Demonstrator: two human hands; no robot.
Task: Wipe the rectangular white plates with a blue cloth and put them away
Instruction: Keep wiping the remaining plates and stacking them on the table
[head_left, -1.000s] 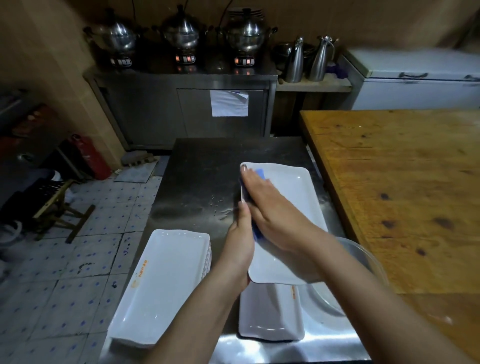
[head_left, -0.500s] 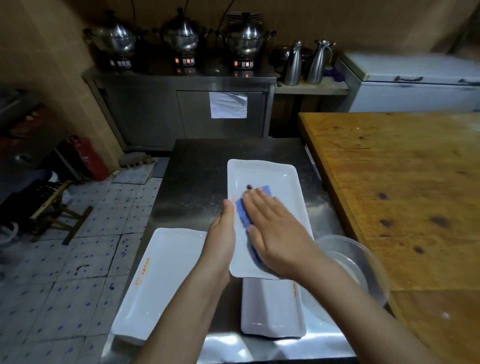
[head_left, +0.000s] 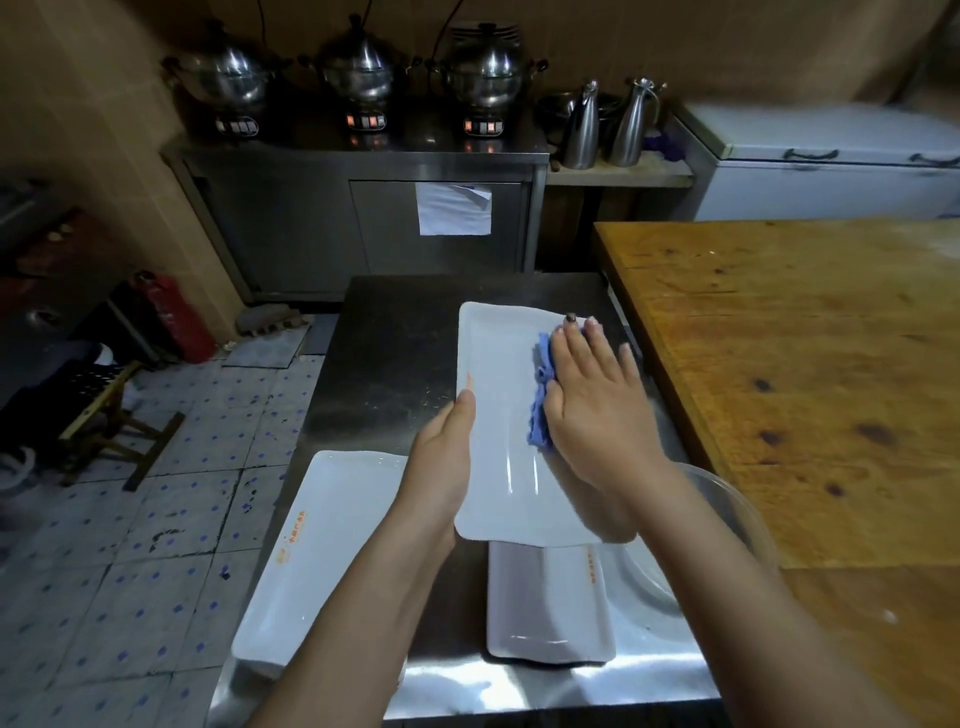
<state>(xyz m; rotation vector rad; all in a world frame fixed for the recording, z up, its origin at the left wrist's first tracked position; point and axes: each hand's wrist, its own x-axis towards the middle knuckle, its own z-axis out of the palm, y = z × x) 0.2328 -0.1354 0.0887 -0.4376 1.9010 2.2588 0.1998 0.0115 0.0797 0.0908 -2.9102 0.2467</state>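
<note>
A rectangular white plate (head_left: 501, 410) is held above the steel table (head_left: 395, 353). My left hand (head_left: 444, 457) grips its left edge, thumb on top. My right hand (head_left: 597, 405) lies flat with straight fingers on a blue cloth (head_left: 540, 400), pressing it onto the plate's right half. A stack of white plates (head_left: 317, 561) sits at the table's left front. Another white plate (head_left: 545, 603) lies bottom-up under the held plate, near the front edge.
A clear bowl (head_left: 727, 525) sits at the table's right edge beside a large wooden table (head_left: 810, 364). Behind stand a steel cabinet with three pots (head_left: 358, 67) and two steel jugs (head_left: 608, 124). A red extinguisher (head_left: 171, 317) and stool stand on the tiled floor at left.
My right hand has slid the blue cloth from the plate's left middle toward its far right side. The plate has turned a little straighter; my left hand keeps holding its left edge.
</note>
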